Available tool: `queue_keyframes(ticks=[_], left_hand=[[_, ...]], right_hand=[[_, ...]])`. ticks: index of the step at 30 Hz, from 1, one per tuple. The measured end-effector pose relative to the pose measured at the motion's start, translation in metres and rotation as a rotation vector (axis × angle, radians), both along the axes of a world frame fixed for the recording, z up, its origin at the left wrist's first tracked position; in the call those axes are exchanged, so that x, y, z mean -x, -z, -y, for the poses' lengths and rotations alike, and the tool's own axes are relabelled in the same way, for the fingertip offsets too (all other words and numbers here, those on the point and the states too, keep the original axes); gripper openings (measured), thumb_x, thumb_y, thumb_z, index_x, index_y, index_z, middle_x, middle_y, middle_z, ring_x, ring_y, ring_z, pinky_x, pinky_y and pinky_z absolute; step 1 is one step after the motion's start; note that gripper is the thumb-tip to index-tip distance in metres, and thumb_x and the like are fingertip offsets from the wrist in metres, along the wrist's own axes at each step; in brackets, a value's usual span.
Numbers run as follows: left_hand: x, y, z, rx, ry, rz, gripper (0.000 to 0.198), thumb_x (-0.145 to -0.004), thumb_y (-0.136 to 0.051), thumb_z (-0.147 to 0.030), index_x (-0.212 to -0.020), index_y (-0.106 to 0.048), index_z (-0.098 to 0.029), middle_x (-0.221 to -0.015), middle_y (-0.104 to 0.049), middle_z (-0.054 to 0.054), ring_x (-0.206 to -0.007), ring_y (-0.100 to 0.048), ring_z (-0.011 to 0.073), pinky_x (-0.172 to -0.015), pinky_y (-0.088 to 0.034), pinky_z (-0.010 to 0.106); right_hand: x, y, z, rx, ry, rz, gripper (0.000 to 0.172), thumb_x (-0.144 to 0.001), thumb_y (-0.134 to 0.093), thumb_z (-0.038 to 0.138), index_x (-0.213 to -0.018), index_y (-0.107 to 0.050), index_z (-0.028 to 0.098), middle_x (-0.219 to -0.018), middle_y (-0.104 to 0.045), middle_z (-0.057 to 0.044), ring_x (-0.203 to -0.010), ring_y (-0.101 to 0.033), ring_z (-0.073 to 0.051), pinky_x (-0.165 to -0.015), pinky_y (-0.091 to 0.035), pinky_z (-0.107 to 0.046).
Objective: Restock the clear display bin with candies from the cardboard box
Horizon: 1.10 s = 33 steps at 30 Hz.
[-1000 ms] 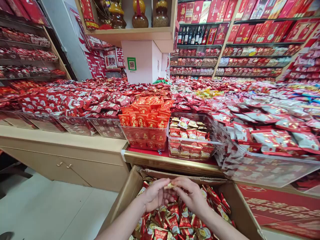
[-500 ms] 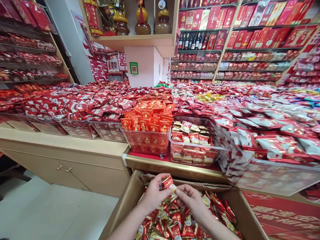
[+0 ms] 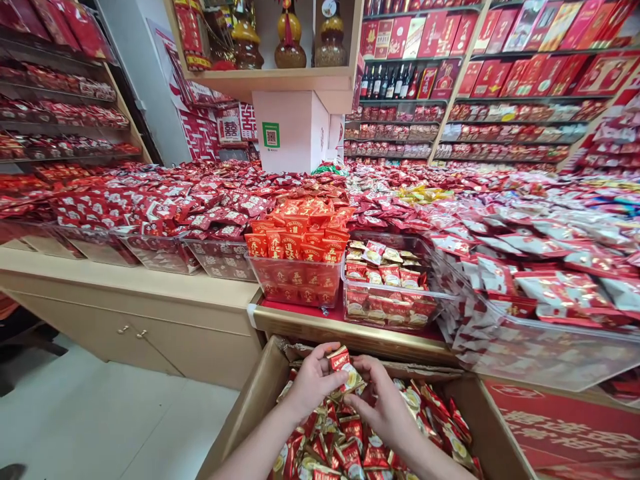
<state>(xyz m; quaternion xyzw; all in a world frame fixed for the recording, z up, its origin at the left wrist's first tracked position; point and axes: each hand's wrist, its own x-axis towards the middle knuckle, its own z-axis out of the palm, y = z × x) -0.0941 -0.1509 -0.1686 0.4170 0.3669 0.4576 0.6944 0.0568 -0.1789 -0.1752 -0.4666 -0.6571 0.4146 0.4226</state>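
Note:
My left hand (image 3: pixel 313 381) and my right hand (image 3: pixel 383 400) meet over an open cardboard box (image 3: pixel 253 407) full of small red and gold candy packets (image 3: pixel 350 447). Both hands are closed on a small bunch of these candy packets (image 3: pixel 345 368), held upright between the fingers just above the pile. Straight ahead, on the counter, stands a clear bin (image 3: pixel 393 293) partly filled with the same kind of packets. Beside it on the left is a clear bin of orange-red packets (image 3: pixel 297 257).
A gold-edged counter (image 3: pixel 345 330) runs just beyond the box. Long rows of clear bins heaped with red sweets (image 3: pixel 150 213) stretch left and right. A beige cabinet (image 3: pixel 145 320) and pale floor (image 3: pixel 90 420) lie to the left. Shelves of red boxes and bottles (image 3: pixel 480 73) line the back.
My hands have lifted slightly and gathered the packets upright between them. The view has shifted a little nearer to the counter.

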Motion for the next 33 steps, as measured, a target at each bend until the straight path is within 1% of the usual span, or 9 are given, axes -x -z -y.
queue_keyframes(ticks=[2, 5, 12, 15, 18, 21, 27, 31, 33], left_hand=[[-0.001, -0.002, 0.001, 0.001, 0.008, 0.002, 0.056, -0.058, -0.071, -0.019, -0.106, -0.043, -0.014, -0.091, -0.063, 0.008, -0.08, -0.058, 0.0166, -0.076, -0.043, 0.03], [-0.001, -0.004, 0.001, 0.001, 0.002, 0.008, 0.056, -0.059, -0.07, -0.018, -0.107, -0.042, -0.014, -0.09, -0.063, 0.009, -0.08, -0.058, 0.017, -0.077, -0.043, 0.032], [-0.001, -0.006, 0.002, -0.006, 0.017, -0.043, 0.047, -0.065, -0.066, -0.025, -0.105, -0.045, -0.014, -0.091, -0.062, 0.008, -0.078, -0.057, 0.0157, -0.068, -0.043, 0.026], [-0.001, -0.004, 0.002, -0.021, -0.026, -0.085, 0.041, -0.064, -0.066, -0.027, -0.099, -0.048, -0.015, -0.086, -0.063, 0.006, -0.075, -0.057, 0.015, -0.067, -0.043, 0.025], [0.0, -0.002, 0.002, -0.072, 0.021, -0.108, 0.042, -0.063, -0.067, -0.025, -0.099, -0.049, -0.015, -0.082, -0.064, 0.005, -0.072, -0.058, 0.0145, -0.066, -0.042, 0.025], [0.001, 0.001, 0.002, -0.091, 0.052, -0.126, 0.043, -0.063, -0.067, -0.024, -0.101, -0.049, -0.014, -0.082, -0.065, 0.005, -0.072, -0.058, 0.0144, -0.067, -0.042, 0.025], [0.002, 0.006, 0.002, 0.027, 0.059, -0.069, 0.044, -0.057, -0.071, -0.027, -0.096, -0.054, -0.014, -0.081, -0.065, 0.005, -0.068, -0.058, 0.0142, -0.066, -0.041, 0.025], [0.002, 0.005, 0.003, 0.049, 0.026, -0.2, 0.029, -0.058, -0.069, -0.034, -0.073, -0.059, -0.012, -0.059, -0.06, 0.0, -0.049, -0.05, 0.0099, -0.05, -0.037, 0.021], [0.002, 0.003, 0.004, 0.07, 0.005, -0.21, 0.028, -0.058, -0.068, -0.037, -0.064, -0.058, -0.012, -0.053, -0.057, -0.001, -0.045, -0.047, 0.009, -0.047, -0.035, 0.021]], right_hand=[[-0.001, -0.001, 0.0, -0.015, -0.007, 0.011, 0.033, -0.069, -0.056, 0.024, -0.1, -0.045, 0.019, -0.104, -0.05, -0.008, -0.087, -0.051, -0.018, -0.068, -0.044, -0.028], [0.0, 0.0, 0.0, 0.084, -0.018, -0.063, 0.031, -0.073, -0.053, 0.028, -0.101, -0.043, 0.019, -0.095, -0.055, -0.006, -0.073, -0.054, -0.015, -0.064, -0.045, -0.027], [0.001, 0.0, -0.005, 0.214, 0.059, -0.286, 0.024, -0.072, -0.055, 0.037, -0.085, -0.052, 0.017, -0.079, -0.059, -0.005, -0.073, -0.053, -0.016, -0.066, -0.043, -0.027], [0.0, 0.0, -0.006, 0.326, 0.063, -0.347, 0.027, -0.068, -0.058, 0.041, -0.078, -0.054, 0.016, -0.072, -0.059, -0.003, -0.063, -0.052, -0.014, -0.059, -0.042, -0.025], [0.001, -0.002, -0.006, 0.413, 0.076, -0.371, 0.03, -0.067, -0.058, 0.044, -0.08, -0.055, 0.016, -0.069, -0.057, -0.002, -0.056, -0.049, -0.011, -0.053, -0.04, -0.024], [0.003, -0.003, -0.006, 0.402, 0.043, -0.362, 0.031, -0.067, -0.057, 0.045, -0.077, -0.056, 0.016, -0.066, -0.055, 0.0, -0.055, -0.046, -0.01, -0.05, -0.038, -0.022], [0.005, 0.002, -0.006, 0.311, 0.057, -0.357, 0.029, -0.066, -0.058, 0.045, -0.068, -0.054, 0.016, -0.061, -0.05, 0.001, -0.053, -0.042, -0.01, -0.05, -0.036, -0.022], [0.007, 0.003, -0.005, 0.315, 0.013, -0.334, 0.029, -0.068, -0.056, 0.045, -0.067, -0.053, 0.016, -0.059, -0.051, 0.001, -0.053, -0.043, -0.01, -0.05, -0.036, -0.022], [0.007, -0.001, -0.004, 0.287, 0.009, -0.302, 0.029, -0.069, -0.055, 0.044, -0.067, -0.053, 0.016, -0.06, -0.052, 0.0, -0.055, -0.045, -0.011, -0.052, -0.037, -0.023]])
